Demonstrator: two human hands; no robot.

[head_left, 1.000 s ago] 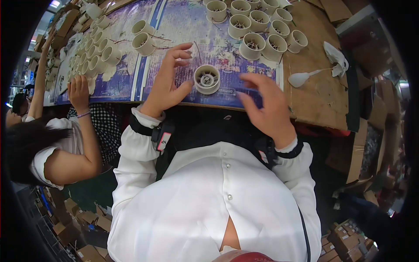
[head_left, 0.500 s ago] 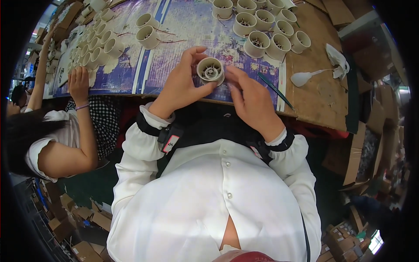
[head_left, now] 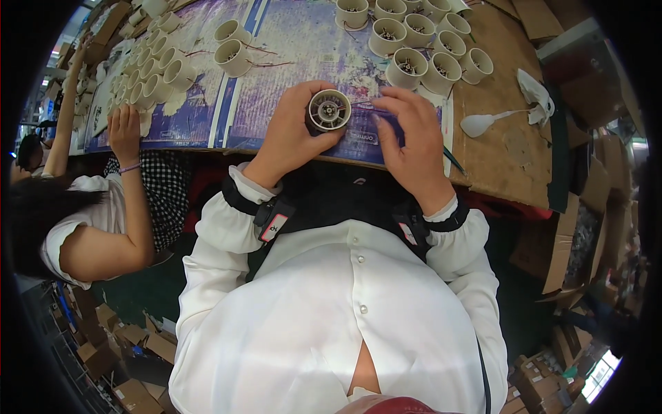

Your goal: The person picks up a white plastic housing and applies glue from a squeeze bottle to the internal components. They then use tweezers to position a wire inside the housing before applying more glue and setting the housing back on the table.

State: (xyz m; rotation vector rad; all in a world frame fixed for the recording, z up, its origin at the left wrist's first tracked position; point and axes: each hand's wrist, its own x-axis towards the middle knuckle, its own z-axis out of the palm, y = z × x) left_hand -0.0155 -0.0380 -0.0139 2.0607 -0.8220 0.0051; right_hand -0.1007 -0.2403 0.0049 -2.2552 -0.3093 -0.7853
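My left hand (head_left: 293,127) is wrapped round a short white cylindrical housing (head_left: 330,110), held just above the near edge of the table. Its open end faces up and shows a round hub with spokes inside. From the housing a thin dark wire (head_left: 360,103) runs right to the fingertips of my right hand (head_left: 412,134), whose fingers are bent and seem to pinch it. Below the right hand lies a slim teal tool (head_left: 453,161), mostly covered by that hand.
Several similar white housings (head_left: 442,72) stand at the far right, two (head_left: 233,58) with reddish wires at the back centre. More (head_left: 157,88) stand left, near a co-worker's hand (head_left: 124,135). A white squeeze bottle (head_left: 477,125) and crumpled tissue (head_left: 535,96) lie right, on brown board (head_left: 507,162).
The housing has tipped so its inner hub and spokes show more plainly. My right hand has moved away to the right, over the teal tool, with the wire drawn out between.
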